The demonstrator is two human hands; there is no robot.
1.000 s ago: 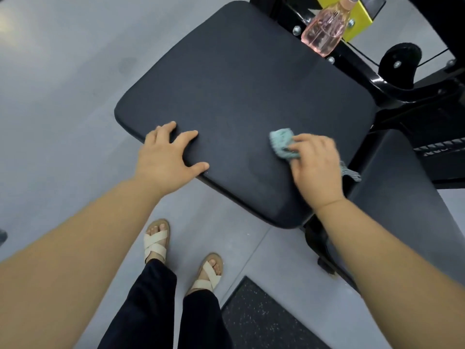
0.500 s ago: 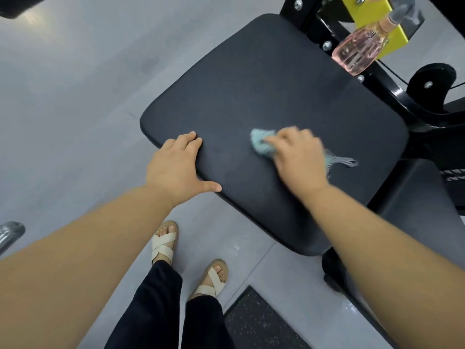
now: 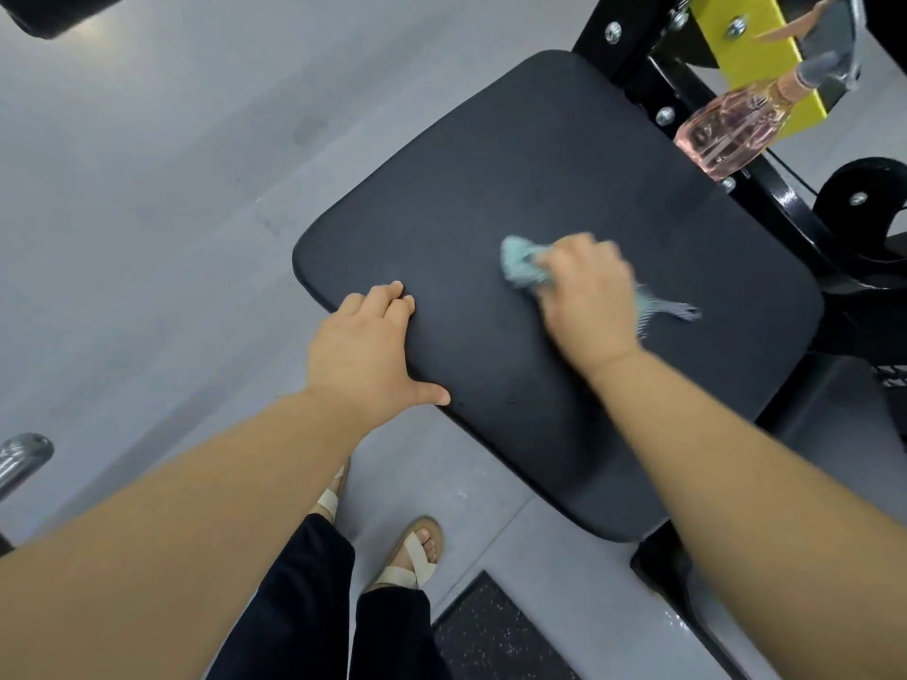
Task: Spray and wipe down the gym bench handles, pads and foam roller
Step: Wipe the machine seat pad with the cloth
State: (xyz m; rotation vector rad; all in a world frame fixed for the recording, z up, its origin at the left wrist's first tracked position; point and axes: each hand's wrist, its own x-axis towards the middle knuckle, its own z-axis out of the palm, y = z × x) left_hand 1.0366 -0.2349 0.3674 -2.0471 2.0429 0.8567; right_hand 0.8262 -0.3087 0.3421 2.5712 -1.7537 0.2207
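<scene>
Bench pad (image 3: 491, 188) fills the middle of your head view: a wide, dark, matte cushion with rounded corners, tilted across the frame, its far end meeting the black frame (image 3: 628, 31) of the machine. Your right hand (image 3: 589, 296) sits on the pad's centre with its fingers bunched round a pale blue-green cloth (image 3: 520, 265), pressing it to the surface; a frayed tail of the cloth trails out on the far side of the hand. Your left hand (image 3: 363, 350) lies flat and relaxed on the pad's near left edge, fingers on top and thumb stretched along the rim, gripping nothing. A clear spray bottle (image 3: 726, 130) of pink liquid sits at the pad's far right corner, beside a yellow plate (image 3: 751, 36) bolted to the frame. Below the pad is smooth grey floor (image 3: 147, 188), with a speckled black mat (image 3: 495, 635) near your sandal (image 3: 412, 557). A second dark cushion (image 3: 834, 414) lies low on the right.
</scene>
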